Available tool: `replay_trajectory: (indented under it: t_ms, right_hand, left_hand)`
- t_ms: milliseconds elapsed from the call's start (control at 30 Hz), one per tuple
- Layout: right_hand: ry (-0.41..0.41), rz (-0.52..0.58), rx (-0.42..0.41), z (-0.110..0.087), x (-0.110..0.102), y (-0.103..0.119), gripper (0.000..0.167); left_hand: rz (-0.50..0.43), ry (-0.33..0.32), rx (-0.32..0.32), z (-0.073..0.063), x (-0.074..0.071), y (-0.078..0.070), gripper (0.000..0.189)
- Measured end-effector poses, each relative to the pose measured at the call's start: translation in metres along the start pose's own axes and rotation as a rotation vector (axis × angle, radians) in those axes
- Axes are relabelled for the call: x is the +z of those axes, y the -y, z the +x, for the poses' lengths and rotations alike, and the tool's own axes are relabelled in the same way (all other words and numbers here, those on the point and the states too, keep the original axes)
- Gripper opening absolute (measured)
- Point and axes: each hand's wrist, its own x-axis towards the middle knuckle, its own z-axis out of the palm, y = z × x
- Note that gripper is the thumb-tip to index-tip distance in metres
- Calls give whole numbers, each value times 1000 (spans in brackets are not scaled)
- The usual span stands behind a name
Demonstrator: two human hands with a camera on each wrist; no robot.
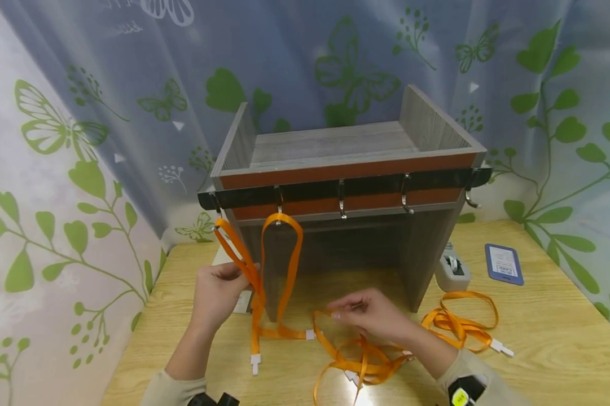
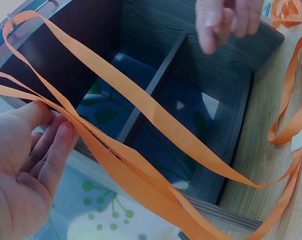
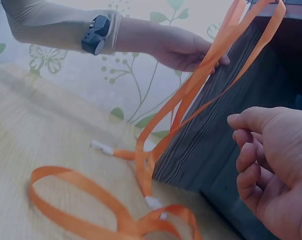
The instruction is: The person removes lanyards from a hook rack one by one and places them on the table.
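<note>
An orange lanyard (image 1: 241, 253) hangs from the leftmost hook of a black hook strip (image 1: 310, 191). My left hand (image 1: 218, 296) pinches its straps below that hook, fingertips also seen in the left wrist view. A second orange lanyard (image 1: 295, 256) loops over the neighbouring hook, and its lower end with a white clip (image 1: 310, 334) reaches the table. My right hand (image 1: 376, 316) hovers over the table, loosely curled, with nothing between its fingers in the right wrist view. Beneath it lies a tangle of orange lanyards (image 1: 368, 369) with white clips.
The hook strip fronts a grey wooden shelf unit (image 1: 437, 242). Another bundle of orange lanyards (image 1: 457, 324) lies right of my right forearm. Behind it are a white device (image 1: 453, 273) and a blue badge holder (image 1: 504, 264). A patterned curtain (image 1: 294, 62) hangs at the back.
</note>
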Motion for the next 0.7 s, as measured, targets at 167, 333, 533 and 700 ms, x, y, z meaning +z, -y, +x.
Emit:
replay_trajectory:
  t_ms: [167, 333, 533, 700]
  right_hand:
    - [-17, -36, -36, 10, 4, 12, 32]
    - [-23, -22, -42, 22, 12, 23, 32]
    - [-55, 10, -76, 36, 18, 35, 35]
    - [-95, -14, -98, 45, 21, 46, 36]
  left_hand:
    - [4, -3, 3, 0, -1, 0, 19]
    - [0, -5, 14, 0, 0, 0, 19]
    - [-5, -4, 25, -1, 0, -1, 19]
    - [-13, 0, 17, 0, 0, -2, 20]
